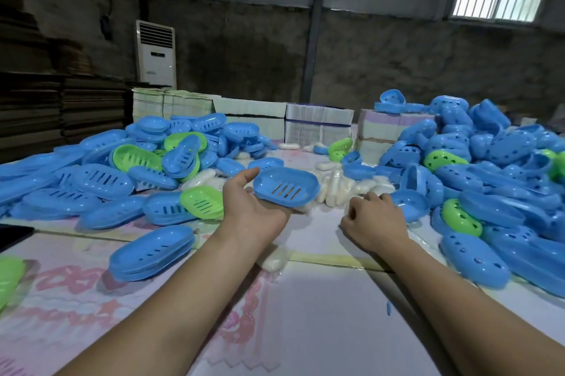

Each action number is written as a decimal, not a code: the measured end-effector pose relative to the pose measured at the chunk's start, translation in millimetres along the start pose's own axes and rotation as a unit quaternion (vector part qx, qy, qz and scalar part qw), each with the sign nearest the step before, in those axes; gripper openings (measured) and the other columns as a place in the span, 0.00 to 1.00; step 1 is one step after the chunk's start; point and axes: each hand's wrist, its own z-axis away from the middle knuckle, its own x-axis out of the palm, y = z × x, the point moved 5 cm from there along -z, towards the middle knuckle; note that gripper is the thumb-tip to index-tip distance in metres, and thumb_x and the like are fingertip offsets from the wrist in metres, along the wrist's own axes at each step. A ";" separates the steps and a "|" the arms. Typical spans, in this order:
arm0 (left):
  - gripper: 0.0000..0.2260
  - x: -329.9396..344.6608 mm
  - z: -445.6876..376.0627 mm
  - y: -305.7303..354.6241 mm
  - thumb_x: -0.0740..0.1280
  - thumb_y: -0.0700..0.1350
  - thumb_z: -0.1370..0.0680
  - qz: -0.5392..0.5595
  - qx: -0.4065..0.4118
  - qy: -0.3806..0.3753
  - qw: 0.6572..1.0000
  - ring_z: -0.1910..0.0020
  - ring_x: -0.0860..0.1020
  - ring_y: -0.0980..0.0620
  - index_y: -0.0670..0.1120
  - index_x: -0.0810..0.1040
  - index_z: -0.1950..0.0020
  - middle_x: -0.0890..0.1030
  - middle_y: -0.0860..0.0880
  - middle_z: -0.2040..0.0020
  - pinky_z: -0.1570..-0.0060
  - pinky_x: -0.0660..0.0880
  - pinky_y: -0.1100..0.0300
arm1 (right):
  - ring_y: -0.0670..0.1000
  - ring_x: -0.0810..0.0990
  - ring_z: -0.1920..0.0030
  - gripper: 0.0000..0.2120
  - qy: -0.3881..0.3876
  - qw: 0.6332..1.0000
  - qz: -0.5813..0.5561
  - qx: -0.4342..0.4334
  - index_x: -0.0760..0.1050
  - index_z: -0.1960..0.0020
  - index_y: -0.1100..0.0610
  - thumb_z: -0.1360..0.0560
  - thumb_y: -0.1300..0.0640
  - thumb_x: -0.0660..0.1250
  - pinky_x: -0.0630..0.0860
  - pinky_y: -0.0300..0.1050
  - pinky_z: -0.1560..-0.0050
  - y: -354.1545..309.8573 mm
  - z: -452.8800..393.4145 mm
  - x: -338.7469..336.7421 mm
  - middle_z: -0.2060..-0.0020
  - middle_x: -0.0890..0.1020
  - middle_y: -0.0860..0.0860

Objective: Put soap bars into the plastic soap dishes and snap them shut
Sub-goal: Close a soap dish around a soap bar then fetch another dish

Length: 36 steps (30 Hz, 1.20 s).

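A dim storeroom table (pixel 321 314) holds heaped dishes. At 12 o'clock the left hand (pixel 253 207), fingers curled under, cradles a blue dish (pixel 286 187); the right hand (pixel 374 219), loosely curled and empty, nears the soap bars (pixel 336 189) at 1 o'clock.

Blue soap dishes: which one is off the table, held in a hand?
The slotted blue dish half lying open-side up in the left hand; all the others lie in piles or on the table.

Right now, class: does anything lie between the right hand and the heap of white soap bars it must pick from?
Nothing visible does. The right hand rests at the near edge of the soap bars; blue dishes lie only to its right.
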 end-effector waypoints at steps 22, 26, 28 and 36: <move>0.20 -1.6 2.1 -22.2 0.64 0.59 0.23 -0.105 -0.052 -0.086 0.989 0.46 0.74 0.39 0.43 0.80 0.46 0.78 0.41 0.48 0.54 0.75 0.49 | 0.52 0.74 0.53 0.08 0.003 0.965 -0.254 0.070 0.73 0.55 0.49 0.30 0.53 0.71 0.68 0.45 0.57 13.6 3.8 -9.0 0.49 0.75 0.50; 0.20 -8.2 -2.4 -27.3 0.60 0.58 0.20 -0.150 -0.044 -0.059 0.986 0.52 0.76 0.41 0.43 0.81 0.51 0.78 0.40 0.47 0.56 0.77 0.49 | 0.51 0.77 0.56 0.09 0.036 0.848 -0.514 0.123 0.75 0.61 0.52 0.31 0.58 0.76 0.75 0.46 0.61 15.2 7.7 -17.4 0.58 0.78 0.49; 0.17 -11.2 -5.3 -29.1 0.59 0.56 0.19 -0.174 -0.045 -0.039 0.983 0.53 0.76 0.42 0.43 0.78 0.49 0.76 0.40 0.46 0.55 0.78 0.47 | 0.46 0.75 0.64 0.11 0.048 0.786 -0.606 0.115 0.74 0.63 0.53 0.31 0.59 0.77 0.71 0.44 0.62 9.0 13.1 -27.9 0.65 0.76 0.46; 0.19 -11.7 -8.0 -43.6 0.66 0.50 0.18 -0.215 -0.020 -0.070 0.974 0.40 0.79 0.40 0.60 0.70 0.27 0.80 0.41 0.41 0.44 0.76 0.31 | 0.45 0.77 0.63 0.12 0.017 0.684 -0.729 0.008 0.74 0.63 0.53 0.31 0.63 0.76 0.74 0.40 0.58 -45.8 36.5 -52.1 0.63 0.77 0.49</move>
